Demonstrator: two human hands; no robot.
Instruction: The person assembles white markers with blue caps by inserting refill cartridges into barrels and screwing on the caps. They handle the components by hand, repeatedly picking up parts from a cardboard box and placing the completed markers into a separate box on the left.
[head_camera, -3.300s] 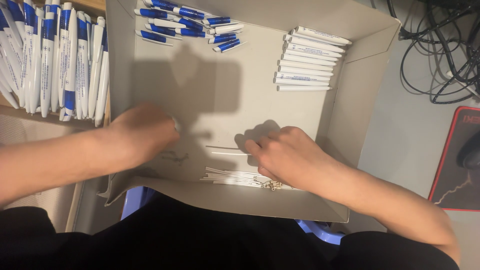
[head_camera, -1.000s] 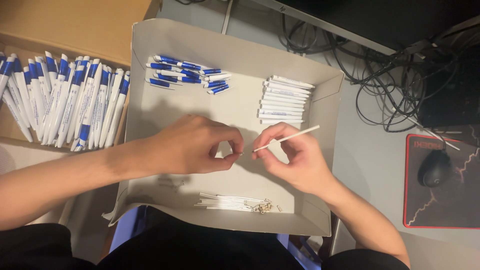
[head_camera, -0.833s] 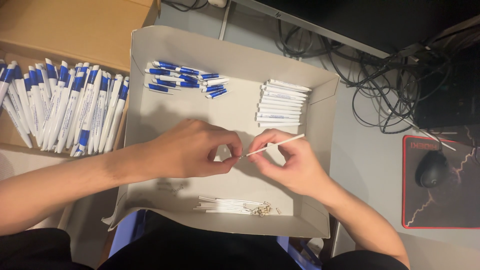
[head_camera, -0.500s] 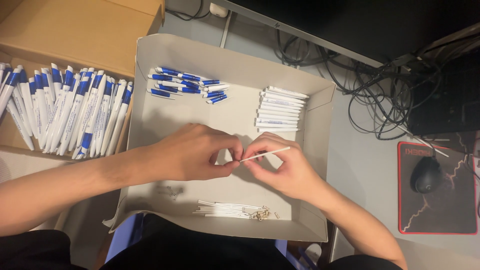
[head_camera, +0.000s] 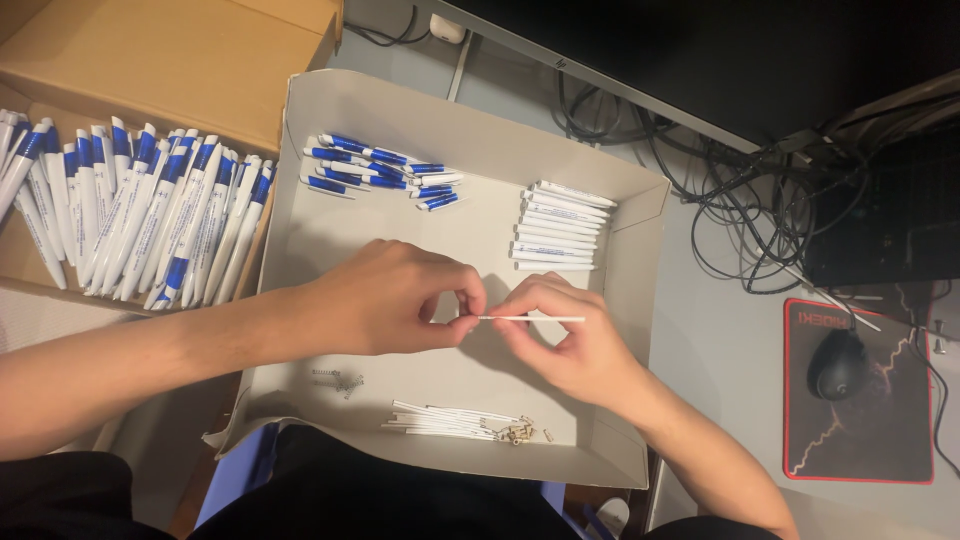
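In the grey tray, the refills lie nearest. Above them, left hand and right hand both pinch one thin white refill (held level). Farther lie white barrels and blue clips.

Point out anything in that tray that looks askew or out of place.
Little stands out: a few small springs lie loose on the tray floor, apart from the neat groups. Both hands, left hand and right hand, hold a thin white refill level.
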